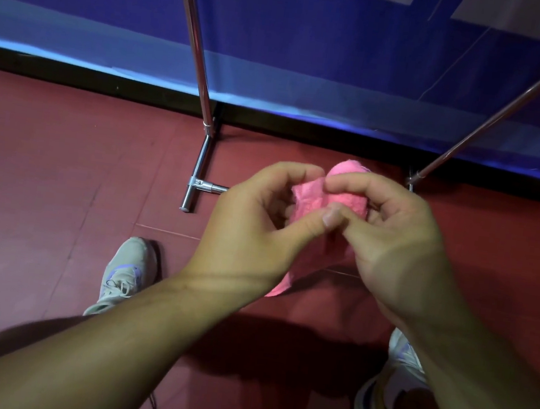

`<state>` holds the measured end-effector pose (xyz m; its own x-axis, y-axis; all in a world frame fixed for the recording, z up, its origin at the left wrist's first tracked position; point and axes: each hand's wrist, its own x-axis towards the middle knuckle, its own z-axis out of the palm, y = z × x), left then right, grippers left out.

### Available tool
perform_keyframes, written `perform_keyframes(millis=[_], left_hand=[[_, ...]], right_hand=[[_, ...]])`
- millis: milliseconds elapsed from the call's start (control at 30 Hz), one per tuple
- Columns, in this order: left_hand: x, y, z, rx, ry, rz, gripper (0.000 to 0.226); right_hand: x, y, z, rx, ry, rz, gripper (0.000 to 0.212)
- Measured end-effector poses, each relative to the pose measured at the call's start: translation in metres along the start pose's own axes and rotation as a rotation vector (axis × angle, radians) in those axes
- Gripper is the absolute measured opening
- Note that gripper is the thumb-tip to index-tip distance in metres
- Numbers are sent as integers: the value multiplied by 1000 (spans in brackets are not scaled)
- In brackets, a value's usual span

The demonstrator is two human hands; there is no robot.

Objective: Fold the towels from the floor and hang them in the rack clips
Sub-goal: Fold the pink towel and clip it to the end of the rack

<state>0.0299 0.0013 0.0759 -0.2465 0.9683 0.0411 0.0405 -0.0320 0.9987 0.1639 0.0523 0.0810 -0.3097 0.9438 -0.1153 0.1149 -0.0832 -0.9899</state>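
A small pink towel is bunched up between both hands, above the red floor. My left hand pinches its left part between thumb and curled fingers. My right hand grips its right part, fingers curled over the top. A corner of the towel hangs down below my left wrist. Much of the cloth is hidden by the hands. The metal rack's left pole and right pole rise just behind the hands. No rack clips are in view.
The rack's chrome foot rests on the red tiled floor left of my hands. A blue wall panel stands behind the rack. My shoes stand on either side below. A thin cable lies near the bottom.
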Motion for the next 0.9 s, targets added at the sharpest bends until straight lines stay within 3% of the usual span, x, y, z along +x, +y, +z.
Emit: perform_keyframes(millis=[100, 167, 267, 333, 400, 533, 633, 800, 900], left_hand=[[2, -1, -4, 106, -25, 51, 11], [6, 3, -11, 123, -59, 64, 16], [12, 10, -25, 180, -122, 113, 16], [16, 12, -35, 208, -134, 143, 14], [19, 13, -43, 248, -137, 166, 13], [25, 11, -55, 393, -106, 138, 17], [30, 5, -66, 559, -71, 146, 14], [31, -2, -68, 844, -131, 198, 12], [31, -7, -66, 890, -134, 227, 12]], right_hand=[[4, 4, -4, -3, 12, 49, 43], [10, 12, -10, -147, -21, 143, 46], [14, 23, -23, -409, -244, 372, 47], [11, 26, -31, -581, -348, 447, 30], [12, 25, -34, -618, -302, 366, 5], [17, 19, -40, -607, -37, 67, 21], [13, 11, -46, -848, 100, -42, 26], [12, 9, -43, -1146, 46, -29, 11], [10, 5, -43, -1089, 172, -234, 6]])
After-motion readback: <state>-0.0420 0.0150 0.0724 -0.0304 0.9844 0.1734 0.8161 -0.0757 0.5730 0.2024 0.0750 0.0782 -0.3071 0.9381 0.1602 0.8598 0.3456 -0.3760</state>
